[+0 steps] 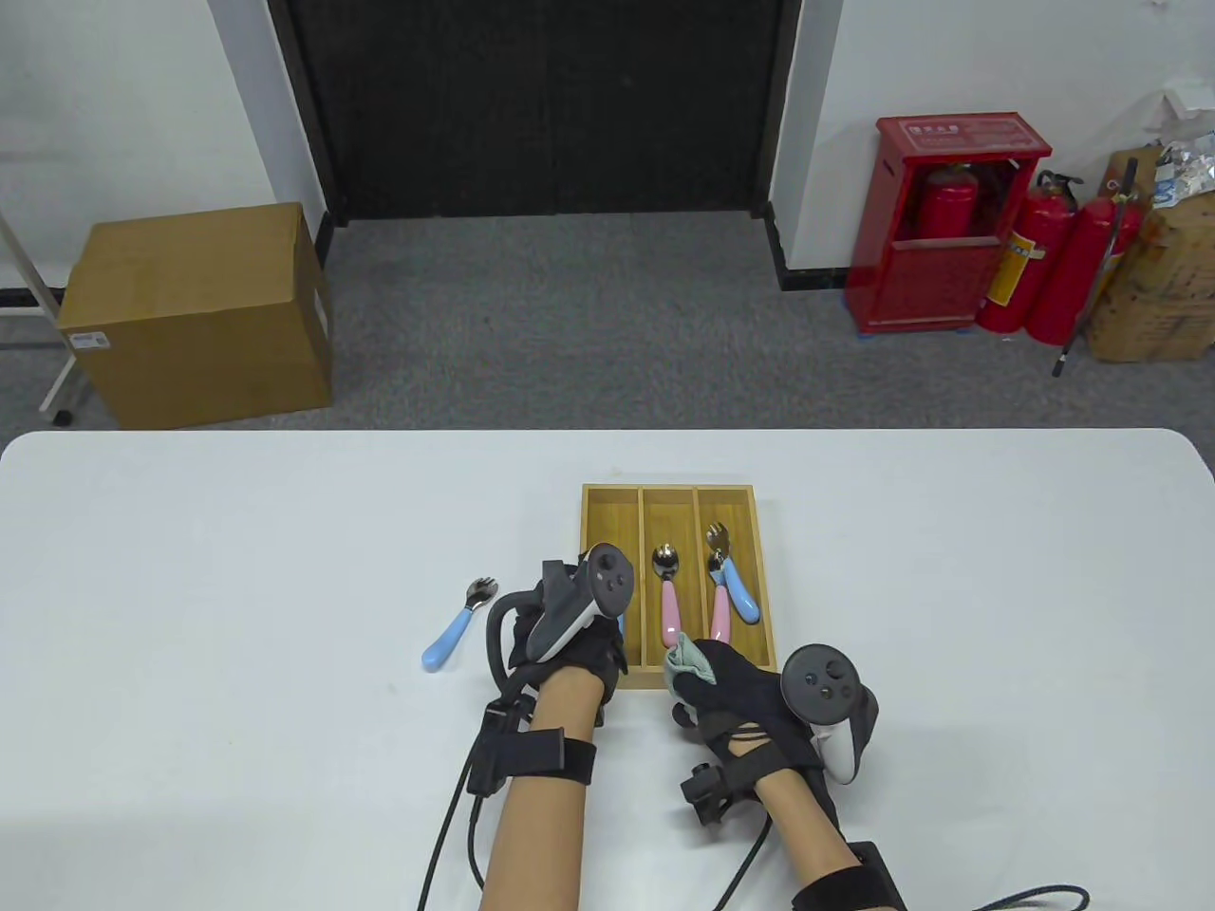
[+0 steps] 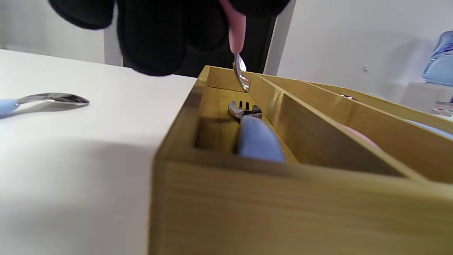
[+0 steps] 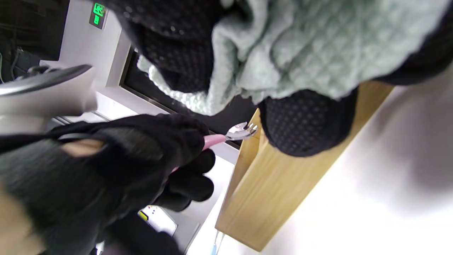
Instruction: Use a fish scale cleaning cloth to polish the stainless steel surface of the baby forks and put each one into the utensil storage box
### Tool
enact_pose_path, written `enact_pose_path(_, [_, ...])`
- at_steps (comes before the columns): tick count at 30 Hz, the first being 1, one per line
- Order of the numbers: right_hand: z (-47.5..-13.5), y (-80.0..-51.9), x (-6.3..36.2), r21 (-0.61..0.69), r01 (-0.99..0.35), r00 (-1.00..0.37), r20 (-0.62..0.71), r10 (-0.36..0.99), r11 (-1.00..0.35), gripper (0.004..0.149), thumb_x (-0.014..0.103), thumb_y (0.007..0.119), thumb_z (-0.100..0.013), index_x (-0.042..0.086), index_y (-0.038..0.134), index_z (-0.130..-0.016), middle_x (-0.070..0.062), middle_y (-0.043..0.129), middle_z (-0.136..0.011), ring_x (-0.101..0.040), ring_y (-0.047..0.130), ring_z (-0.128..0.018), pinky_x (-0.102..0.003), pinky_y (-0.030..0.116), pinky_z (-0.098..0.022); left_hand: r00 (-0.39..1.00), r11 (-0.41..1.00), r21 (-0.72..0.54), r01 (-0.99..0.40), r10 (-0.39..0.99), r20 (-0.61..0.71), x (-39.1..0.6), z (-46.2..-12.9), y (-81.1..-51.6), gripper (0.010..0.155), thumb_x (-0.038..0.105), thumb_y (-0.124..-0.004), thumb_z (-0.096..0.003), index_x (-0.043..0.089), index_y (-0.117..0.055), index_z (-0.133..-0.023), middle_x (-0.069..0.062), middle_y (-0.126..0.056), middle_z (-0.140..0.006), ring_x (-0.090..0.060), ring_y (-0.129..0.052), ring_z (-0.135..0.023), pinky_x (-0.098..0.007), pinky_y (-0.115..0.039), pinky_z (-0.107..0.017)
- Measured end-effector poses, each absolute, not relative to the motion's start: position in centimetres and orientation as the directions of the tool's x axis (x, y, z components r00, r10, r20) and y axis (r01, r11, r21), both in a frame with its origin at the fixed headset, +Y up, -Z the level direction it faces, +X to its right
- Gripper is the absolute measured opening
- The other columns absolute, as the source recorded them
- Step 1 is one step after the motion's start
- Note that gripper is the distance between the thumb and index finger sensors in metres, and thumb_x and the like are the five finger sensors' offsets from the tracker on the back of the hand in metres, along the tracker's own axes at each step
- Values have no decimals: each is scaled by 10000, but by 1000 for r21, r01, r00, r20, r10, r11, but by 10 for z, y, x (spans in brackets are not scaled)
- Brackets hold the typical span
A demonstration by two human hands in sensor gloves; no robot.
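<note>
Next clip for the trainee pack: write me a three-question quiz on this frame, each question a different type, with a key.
1. True or false: the left hand holds a pink-handled fork above the utensil storage box.
2. Multiple choice: what does the right hand grip? A) a spoon B) the cleaning cloth C) nothing
3. Short answer: where is the blue-handled fork that is not in the box?

Key
1. True. Its tines hang over the left compartment, where another blue-handled fork already lies.
2. B. The cloth is bunched in its fingers at the near edge of the box.
3. On the table, left of the box and apart from it.
</note>
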State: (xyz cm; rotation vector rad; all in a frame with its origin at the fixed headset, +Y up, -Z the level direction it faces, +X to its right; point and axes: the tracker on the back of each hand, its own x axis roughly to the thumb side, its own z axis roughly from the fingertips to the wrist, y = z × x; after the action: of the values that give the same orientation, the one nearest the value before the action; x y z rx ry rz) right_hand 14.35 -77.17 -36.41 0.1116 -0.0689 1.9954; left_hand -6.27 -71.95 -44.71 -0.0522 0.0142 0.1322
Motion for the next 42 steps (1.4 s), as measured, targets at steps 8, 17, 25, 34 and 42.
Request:
enact_pose_path(8, [-366, -775, 141, 52, -912, -402, 93, 911, -407, 513, 234, 898, -337, 13, 819, -793, -278, 961, -603, -323, 1072, -301, -533, 858, -245, 984, 993, 5, -121, 121, -133, -49, -467, -725, 628, 388, -673, -505, 193, -509, -1079, -72, -837, -888, -309, -987, -719, -614, -667, -644])
enact_pose_path(17, [-367, -777, 140, 61, -912, -400, 83, 913, -405, 514, 235, 898, -339, 13, 817, -795, -280, 959, -606, -330, 1068, -307, -538, 853, -247, 973, 980, -15, -199, 196, -124, -54, -468, -726, 660, 536, -661, -519, 210, -538, -1080, -77, -864, -940, -351, -951, -818, -601, -643, -671])
enact_pose_path(25, [-367, -777, 140, 65, -913, -397, 86, 914, -403, 516, 242, 897, -343, 13, 814, -798, -279, 958, -608, -330, 1068, -310, -536, 853, -247, 961, 980, 37, -195, 199, -192, -131, -460, -716, 645, 525, -699, -509, 187, -605, -1050, -98, -863, -929, -380, -938, -799, -621, -629, -652])
enact_pose_path(34, [-368, -776, 138, 76, -927, -359, 101, 928, -367, 562, 299, 878, -387, -3, 752, -844, -282, 939, -623, -333, 1059, -324, -536, 846, -253, 933, 962, -243, -124, 30, -359, -217, -445, -740, 696, 558, -792, -476, 214, -629, -1058, -108, -713, -1058, -435, -793, -928, -651, -558, -677])
enact_pose_path(42, [-365, -775, 133, 71, -951, -291, 127, 948, -302, 607, 404, 811, -459, 37, 646, -914, -274, 934, -613, -331, 1049, -311, -532, 837, -241, 936, 942, -323, -94, -27, -352, -224, -444, -764, 673, 488, -849, -458, 164, -660, -1017, -121, -628, -1084, -445, -720, -958, -646, -538, -685])
